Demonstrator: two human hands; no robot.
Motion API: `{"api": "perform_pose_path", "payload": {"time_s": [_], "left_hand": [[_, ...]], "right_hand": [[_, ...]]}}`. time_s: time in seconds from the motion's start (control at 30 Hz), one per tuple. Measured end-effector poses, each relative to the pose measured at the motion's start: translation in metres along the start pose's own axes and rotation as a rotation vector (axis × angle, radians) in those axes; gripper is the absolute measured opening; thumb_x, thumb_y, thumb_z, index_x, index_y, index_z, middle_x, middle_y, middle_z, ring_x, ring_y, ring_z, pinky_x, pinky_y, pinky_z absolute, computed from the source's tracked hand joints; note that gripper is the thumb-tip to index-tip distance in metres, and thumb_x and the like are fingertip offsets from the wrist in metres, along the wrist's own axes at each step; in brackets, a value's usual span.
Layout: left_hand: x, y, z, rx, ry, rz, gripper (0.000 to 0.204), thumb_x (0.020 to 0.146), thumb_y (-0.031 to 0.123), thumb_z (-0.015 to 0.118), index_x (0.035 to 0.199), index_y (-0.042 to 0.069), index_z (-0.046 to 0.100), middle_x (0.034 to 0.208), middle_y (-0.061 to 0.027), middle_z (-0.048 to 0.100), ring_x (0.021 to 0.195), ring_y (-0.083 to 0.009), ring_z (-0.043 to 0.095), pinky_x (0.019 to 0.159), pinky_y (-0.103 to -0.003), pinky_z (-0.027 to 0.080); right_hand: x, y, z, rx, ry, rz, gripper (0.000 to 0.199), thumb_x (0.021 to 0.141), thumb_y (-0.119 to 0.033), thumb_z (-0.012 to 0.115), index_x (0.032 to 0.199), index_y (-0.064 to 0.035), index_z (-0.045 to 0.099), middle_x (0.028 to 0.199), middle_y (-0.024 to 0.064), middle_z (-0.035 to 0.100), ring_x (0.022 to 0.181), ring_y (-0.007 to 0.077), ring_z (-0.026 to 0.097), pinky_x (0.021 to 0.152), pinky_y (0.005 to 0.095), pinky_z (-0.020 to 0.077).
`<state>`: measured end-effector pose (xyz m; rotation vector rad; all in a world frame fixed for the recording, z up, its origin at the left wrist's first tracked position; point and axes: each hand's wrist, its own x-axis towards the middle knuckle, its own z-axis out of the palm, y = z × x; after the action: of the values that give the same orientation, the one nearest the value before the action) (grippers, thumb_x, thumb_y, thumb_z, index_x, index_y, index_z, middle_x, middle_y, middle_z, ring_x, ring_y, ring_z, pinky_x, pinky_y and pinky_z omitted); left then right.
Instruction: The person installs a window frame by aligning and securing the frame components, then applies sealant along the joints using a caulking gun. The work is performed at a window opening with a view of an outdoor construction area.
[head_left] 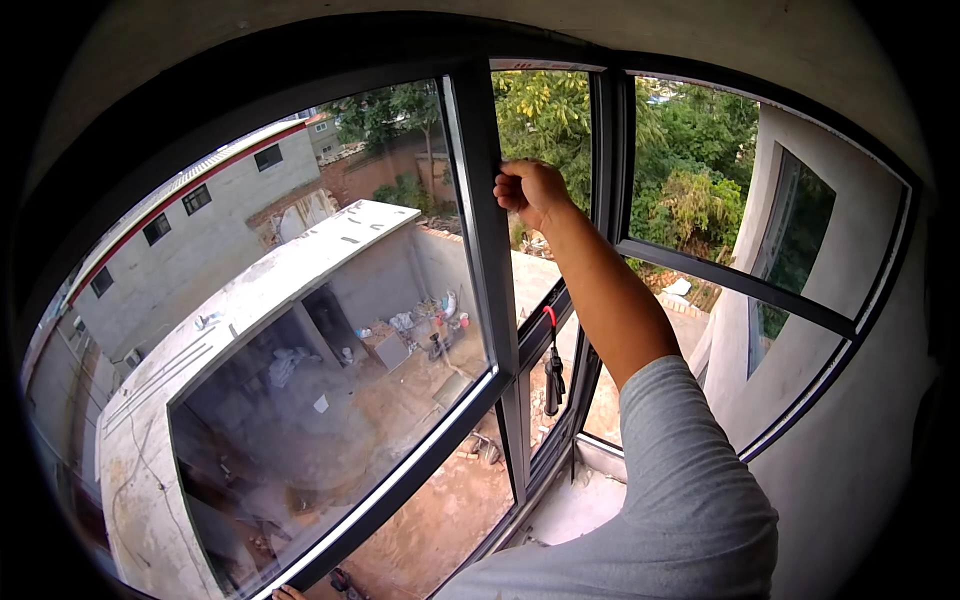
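Observation:
A large window sash with a dark frame and clear glass fills the left and middle of the view. My right arm reaches up in a grey short sleeve. My right hand is closed on the upper part of the sash's upright edge, its fingers curled. At the bottom edge of the picture only a few fingertips of my left hand show, bent against the sash's lower rail. The rest of that hand is out of sight. Below my right forearm a black tool hangs by a red loop.
Fixed dark window frames with glass stand at the right, beside a plain wall. A pale sill lies below them. Outside, far down, are a flat concrete roof, a dirt yard with debris, and trees.

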<state>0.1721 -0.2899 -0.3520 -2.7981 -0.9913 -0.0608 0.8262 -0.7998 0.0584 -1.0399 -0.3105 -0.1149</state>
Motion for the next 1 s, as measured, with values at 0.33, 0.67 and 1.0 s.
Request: {"api": "perform_pose_path", "payload": {"time_s": [0.33, 0.67, 1.0], "left_hand": [[-0.001, -0.002, 0.006, 0.081, 0.009, 0.033, 0.097, 0.084, 0.065, 0.070, 0.141, -0.012, 0.058, 0.153, -0.0396, 0.044, 0.143, -0.0602, 0.036, 0.126, -0.071, 0.010], [-0.003, 0.003, -0.006, 0.014, -0.004, -0.006, 0.108, 0.085, 0.067, 0.069, 0.146, -0.020, 0.047, 0.155, -0.0414, 0.040, 0.146, -0.0607, 0.033, 0.127, -0.069, 0.006], [0.000, 0.013, -0.023, -0.120, -0.043, -0.068, 0.114, 0.082, 0.061, 0.076, 0.153, -0.019, 0.036, 0.156, -0.0461, 0.035, 0.149, -0.0619, 0.024, 0.129, -0.064, 0.007]], "right_hand": [[-0.012, 0.003, 0.002, -0.031, -0.019, -0.013, 0.011, 0.095, -0.012, 0.068, 0.091, -0.0025, 0.066, 0.078, 0.0114, 0.071, 0.063, 0.0226, 0.073, 0.054, 0.0363, 0.0638], [-0.017, 0.002, 0.005, -0.067, -0.028, -0.033, 0.011, 0.095, -0.011, 0.070, 0.096, -0.0035, 0.062, 0.079, 0.0105, 0.070, 0.064, 0.0222, 0.073, 0.055, 0.0363, 0.0637], [0.018, 0.022, 0.011, -0.600, 0.289, -0.801, 0.046, 0.099, -0.036, 0.067, 0.117, 0.0057, 0.062, 0.102, 0.0225, 0.070, 0.093, 0.0362, 0.072, 0.084, 0.0453, 0.0577]]}}
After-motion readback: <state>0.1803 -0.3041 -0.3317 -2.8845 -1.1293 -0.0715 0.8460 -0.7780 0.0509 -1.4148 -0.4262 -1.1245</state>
